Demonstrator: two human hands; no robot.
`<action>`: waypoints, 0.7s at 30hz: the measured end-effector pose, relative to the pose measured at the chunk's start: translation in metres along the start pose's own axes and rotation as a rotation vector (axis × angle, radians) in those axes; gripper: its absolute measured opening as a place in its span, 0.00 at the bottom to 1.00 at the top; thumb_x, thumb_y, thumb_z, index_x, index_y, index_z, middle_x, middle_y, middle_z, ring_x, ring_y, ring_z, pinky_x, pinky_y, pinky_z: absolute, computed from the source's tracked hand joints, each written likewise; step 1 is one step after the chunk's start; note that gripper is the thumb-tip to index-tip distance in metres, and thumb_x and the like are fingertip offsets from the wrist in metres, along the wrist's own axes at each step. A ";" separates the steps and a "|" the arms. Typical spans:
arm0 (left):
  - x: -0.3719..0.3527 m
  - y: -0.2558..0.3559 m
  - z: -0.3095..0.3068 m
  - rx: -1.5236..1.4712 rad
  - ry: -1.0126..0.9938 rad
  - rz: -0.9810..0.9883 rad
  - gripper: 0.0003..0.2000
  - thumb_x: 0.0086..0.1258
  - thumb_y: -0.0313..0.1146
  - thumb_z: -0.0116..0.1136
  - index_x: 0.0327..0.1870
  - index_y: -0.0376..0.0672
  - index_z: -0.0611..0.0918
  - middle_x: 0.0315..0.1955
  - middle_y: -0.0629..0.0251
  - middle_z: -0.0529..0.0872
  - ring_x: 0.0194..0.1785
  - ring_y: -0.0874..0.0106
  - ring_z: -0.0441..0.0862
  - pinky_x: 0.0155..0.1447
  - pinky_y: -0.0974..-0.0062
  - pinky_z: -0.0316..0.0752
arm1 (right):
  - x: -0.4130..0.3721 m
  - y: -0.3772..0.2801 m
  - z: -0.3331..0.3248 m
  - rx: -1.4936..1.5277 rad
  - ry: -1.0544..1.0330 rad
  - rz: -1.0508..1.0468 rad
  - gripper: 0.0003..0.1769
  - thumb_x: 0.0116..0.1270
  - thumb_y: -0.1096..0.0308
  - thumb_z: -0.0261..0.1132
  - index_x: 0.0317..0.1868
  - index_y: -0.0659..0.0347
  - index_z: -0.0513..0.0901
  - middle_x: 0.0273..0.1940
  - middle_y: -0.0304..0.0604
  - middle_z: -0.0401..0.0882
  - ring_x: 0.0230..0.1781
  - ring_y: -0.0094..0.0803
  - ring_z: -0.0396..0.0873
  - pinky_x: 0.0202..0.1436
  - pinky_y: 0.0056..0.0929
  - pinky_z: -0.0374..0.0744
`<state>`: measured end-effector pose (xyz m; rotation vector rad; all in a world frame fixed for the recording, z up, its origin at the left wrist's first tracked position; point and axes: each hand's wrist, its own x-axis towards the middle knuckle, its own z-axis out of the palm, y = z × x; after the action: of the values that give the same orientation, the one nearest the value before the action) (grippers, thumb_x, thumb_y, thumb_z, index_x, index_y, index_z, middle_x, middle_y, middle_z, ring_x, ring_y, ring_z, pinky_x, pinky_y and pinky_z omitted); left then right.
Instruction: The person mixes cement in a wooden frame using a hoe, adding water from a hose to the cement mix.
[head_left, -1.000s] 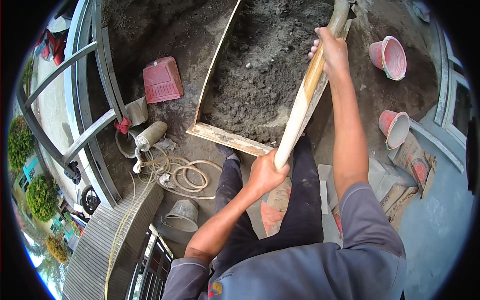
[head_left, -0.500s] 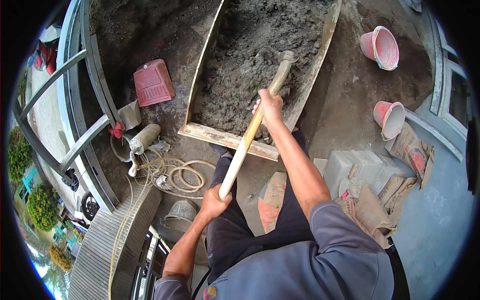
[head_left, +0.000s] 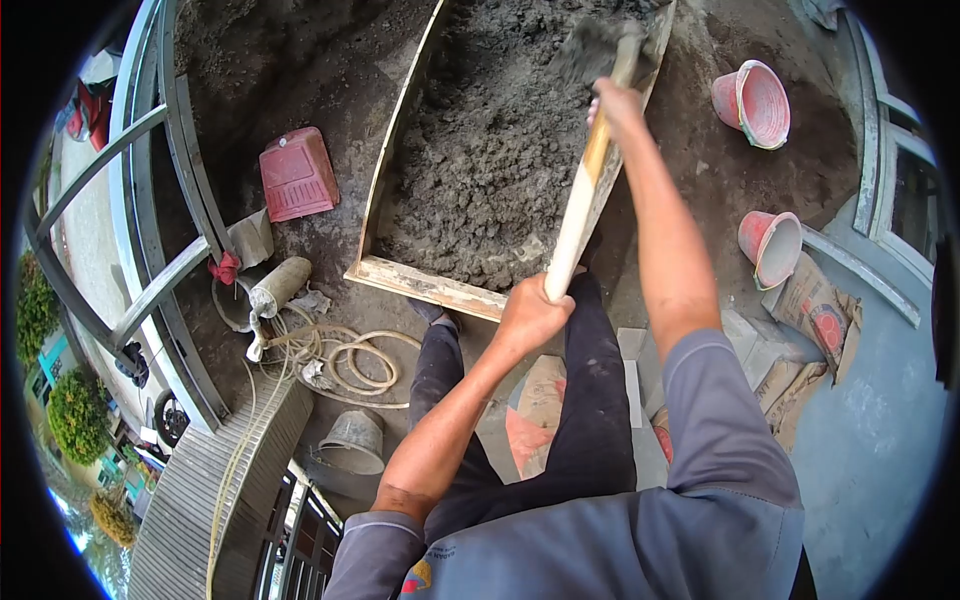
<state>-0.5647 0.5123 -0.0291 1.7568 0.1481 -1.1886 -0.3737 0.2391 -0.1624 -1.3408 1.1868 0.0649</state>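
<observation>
A wooden-framed trough (head_left: 430, 286) holds wet grey mortar (head_left: 480, 180). Across its right side slants a long wooden handle (head_left: 580, 215), its blurred, mortar-covered head (head_left: 597, 52) near the trough's far right. My left hand (head_left: 535, 312) is wrapped round the handle's near end, just over the trough's front edge. Farther up, my right hand (head_left: 620, 105) grips the same handle close to the head. Both hands are closed on it.
A red plastic tray (head_left: 299, 175) lies left of the trough. Two red buckets (head_left: 740, 98) stand on the right, near cement bags (head_left: 815, 310) and grey blocks (head_left: 745, 345). A coiled hose (head_left: 360, 365) and a grey bucket (head_left: 352, 442) are at the lower left.
Both hands have moved forward and to the right with the handle. The tool's head has shifted from mid-trough toward the far right edge.
</observation>
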 end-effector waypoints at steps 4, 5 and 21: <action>-0.031 -0.049 -0.035 0.141 0.060 -0.138 0.17 0.60 0.35 0.62 0.46 0.31 0.84 0.34 0.45 0.89 0.40 0.57 0.88 0.49 0.62 0.80 | -0.019 0.119 0.046 0.092 -0.036 0.257 0.14 0.71 0.62 0.66 0.43 0.65 0.75 0.25 0.42 0.73 0.19 0.34 0.75 0.20 0.41 0.80; -0.043 -0.063 -0.044 0.161 0.091 -0.141 0.17 0.61 0.36 0.62 0.46 0.32 0.84 0.33 0.46 0.88 0.39 0.56 0.88 0.49 0.61 0.80 | -0.028 0.123 0.053 0.114 -0.031 0.262 0.14 0.71 0.62 0.66 0.42 0.65 0.75 0.25 0.42 0.73 0.18 0.35 0.75 0.20 0.40 0.79; -0.059 0.028 -0.043 0.165 0.089 0.282 0.15 0.61 0.32 0.64 0.45 0.31 0.84 0.30 0.42 0.88 0.38 0.51 0.91 0.44 0.61 0.82 | -0.161 -0.163 -0.005 0.167 -0.024 -0.407 0.15 0.67 0.66 0.67 0.38 0.70 0.74 0.27 0.44 0.76 0.20 0.29 0.77 0.22 0.31 0.81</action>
<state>-0.5519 0.5532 0.0360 1.9018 -0.1461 -0.9402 -0.3478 0.2756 0.0623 -1.4031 0.8598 -0.3023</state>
